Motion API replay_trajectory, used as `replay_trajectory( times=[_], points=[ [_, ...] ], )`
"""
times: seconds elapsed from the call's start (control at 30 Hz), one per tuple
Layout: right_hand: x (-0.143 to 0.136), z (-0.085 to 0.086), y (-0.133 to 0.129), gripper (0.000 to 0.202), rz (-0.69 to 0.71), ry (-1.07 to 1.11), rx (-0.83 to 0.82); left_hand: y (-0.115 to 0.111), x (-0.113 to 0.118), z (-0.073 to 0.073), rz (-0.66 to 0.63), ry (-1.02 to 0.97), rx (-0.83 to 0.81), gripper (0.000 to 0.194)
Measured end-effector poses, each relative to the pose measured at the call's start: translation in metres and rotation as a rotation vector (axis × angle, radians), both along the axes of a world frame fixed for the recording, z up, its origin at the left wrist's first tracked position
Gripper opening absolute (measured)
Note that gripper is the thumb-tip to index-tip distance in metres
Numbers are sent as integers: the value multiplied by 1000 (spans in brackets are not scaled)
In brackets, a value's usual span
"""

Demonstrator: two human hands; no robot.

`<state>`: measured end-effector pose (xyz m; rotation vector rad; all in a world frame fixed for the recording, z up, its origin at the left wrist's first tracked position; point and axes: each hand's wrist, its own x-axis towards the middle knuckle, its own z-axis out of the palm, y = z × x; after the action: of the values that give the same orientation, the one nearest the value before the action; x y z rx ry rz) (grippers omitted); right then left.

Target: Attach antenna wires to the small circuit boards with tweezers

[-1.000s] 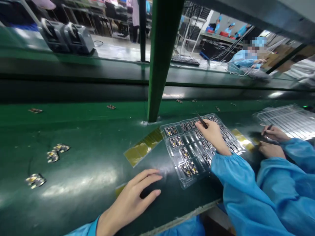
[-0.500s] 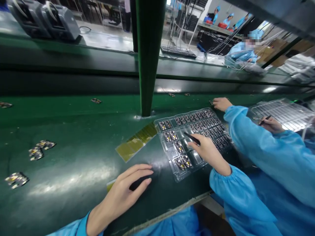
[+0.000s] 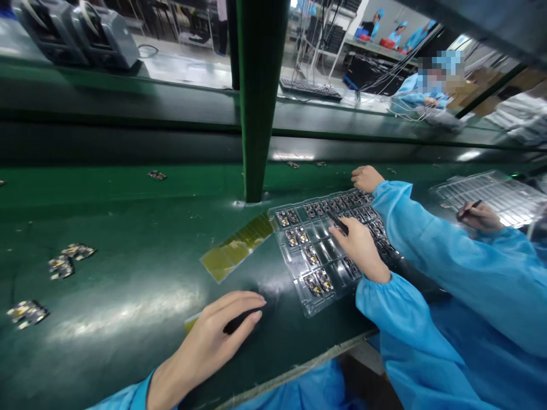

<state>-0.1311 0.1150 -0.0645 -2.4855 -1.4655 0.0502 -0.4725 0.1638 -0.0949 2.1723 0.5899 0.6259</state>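
My right hand [image 3: 361,246] is closed on black tweezers [image 3: 339,224], their tip over the middle of a clear plastic tray [image 3: 308,309]. Small circuit boards [image 3: 318,282] sit in many of the tray's pockets, and some pockets under my hand are bare. My left hand [image 3: 228,322] rests on the green table left of the tray, its fingers curved round a dark rounded object [image 3: 241,322] mostly hidden by the hand. Between my left hand and the tray's upper left corner lies a yellowish film strip [image 3: 237,247]. Part of another yellow piece [image 3: 191,323] shows beside my left wrist.
A co-worker's hand [image 3: 367,179] reaches across the tray's far edge; their other hand [image 3: 478,216] holds a dark tool near another clear tray [image 3: 491,191]. Loose boards [image 3: 28,314] lie at left. A green post [image 3: 258,114] rises behind the tray. Several boards [image 3: 156,175] lie along the back strip.
My right hand and the tweezers have shifted slightly up and away across the tray. The co-worker's reaching hand has moved left. Boards on the back strip have slid left. My left hand has barely moved.
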Motion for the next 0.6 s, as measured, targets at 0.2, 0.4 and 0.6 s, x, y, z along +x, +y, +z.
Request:
replay_trajectory(
  times=[0.2,0.4,0.6],
  points=[
    [-5,-5,53,27,28,19,-64,3,1,-7,2,-2,19,17],
    [-5,-16,79,29,-1,47,-153,4,-1,-8,13,21,8,17],
    [2,-17,89,27,-82,68,-170,1,-1,-6,-32,30,-6,18]
  ],
)
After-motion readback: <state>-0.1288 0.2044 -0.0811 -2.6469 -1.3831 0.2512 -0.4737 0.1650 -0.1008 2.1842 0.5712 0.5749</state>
